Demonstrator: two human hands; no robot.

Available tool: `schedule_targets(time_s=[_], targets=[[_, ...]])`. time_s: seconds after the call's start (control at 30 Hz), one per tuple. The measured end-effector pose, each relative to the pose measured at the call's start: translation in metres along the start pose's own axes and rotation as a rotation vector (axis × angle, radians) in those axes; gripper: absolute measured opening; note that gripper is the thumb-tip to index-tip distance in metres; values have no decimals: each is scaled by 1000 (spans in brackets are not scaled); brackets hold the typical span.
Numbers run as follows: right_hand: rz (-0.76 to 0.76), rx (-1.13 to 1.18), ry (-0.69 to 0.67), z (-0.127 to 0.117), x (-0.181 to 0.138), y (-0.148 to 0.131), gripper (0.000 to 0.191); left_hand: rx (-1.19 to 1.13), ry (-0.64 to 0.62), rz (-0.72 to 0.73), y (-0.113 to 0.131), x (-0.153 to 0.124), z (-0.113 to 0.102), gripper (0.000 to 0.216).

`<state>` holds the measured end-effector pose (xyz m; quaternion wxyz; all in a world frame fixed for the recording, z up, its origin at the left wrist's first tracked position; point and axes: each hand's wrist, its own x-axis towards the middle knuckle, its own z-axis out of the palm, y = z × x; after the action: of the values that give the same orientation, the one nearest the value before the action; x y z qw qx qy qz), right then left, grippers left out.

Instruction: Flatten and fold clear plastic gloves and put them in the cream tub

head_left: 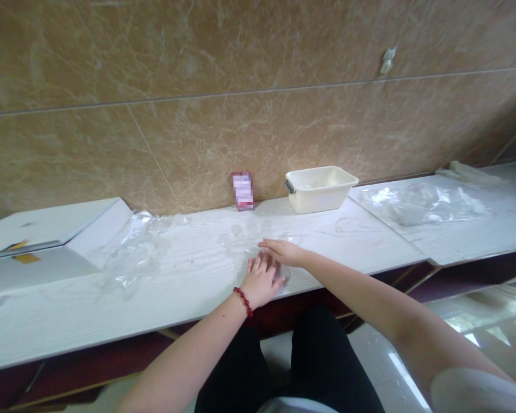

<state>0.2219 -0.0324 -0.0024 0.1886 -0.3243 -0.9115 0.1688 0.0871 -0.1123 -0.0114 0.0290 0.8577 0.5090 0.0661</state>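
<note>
Well, both hands (261, 281) (286, 252) touch clear plastic (236, 236) — red-edged object (243, 191) illegibly blurred.

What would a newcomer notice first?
The bare left hand and right hand, close together at thin clear plastic, with a red beaded bracelet on the left wrist. Beyond, a cream rectangular plastic tub stands by the brown marbled wall; a white angular box sits far left on the white wood-grain counter.

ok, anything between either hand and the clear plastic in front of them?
Nothing visible: the left hand and right hand are right at the clear plastic. The cream basin stands farther back, out of the way.
</note>
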Motion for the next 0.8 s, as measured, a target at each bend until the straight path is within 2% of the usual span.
schedule_targets(time_s=[0.17, 0.27, 0.43, 0.57, 0.7, 0.8], targets=[[-65, -131, -156, 12, 15, 20, 41, 25, 8, -75, 10, -8, 9, 55], [-73, -227, -179, 10, 21, 36, 43, 31, 14, -96, 11, -8, 8, 52], [56, -327, -159, 2, 33, 61, 56, 38, 24, -119, 13, -10, 8, 51], [119, -362, -170, 0, 42, 76, 58, 4, 49, -109, 12, -10, 8, 51], [259, -407, -104, -3, 50, 79, 56, -87, 44, -80, 8, -7, 10, 53], [380, -435, 90, -8, 53, 67, 53, -289, 124, -169, -4, -8, 8, 52]])
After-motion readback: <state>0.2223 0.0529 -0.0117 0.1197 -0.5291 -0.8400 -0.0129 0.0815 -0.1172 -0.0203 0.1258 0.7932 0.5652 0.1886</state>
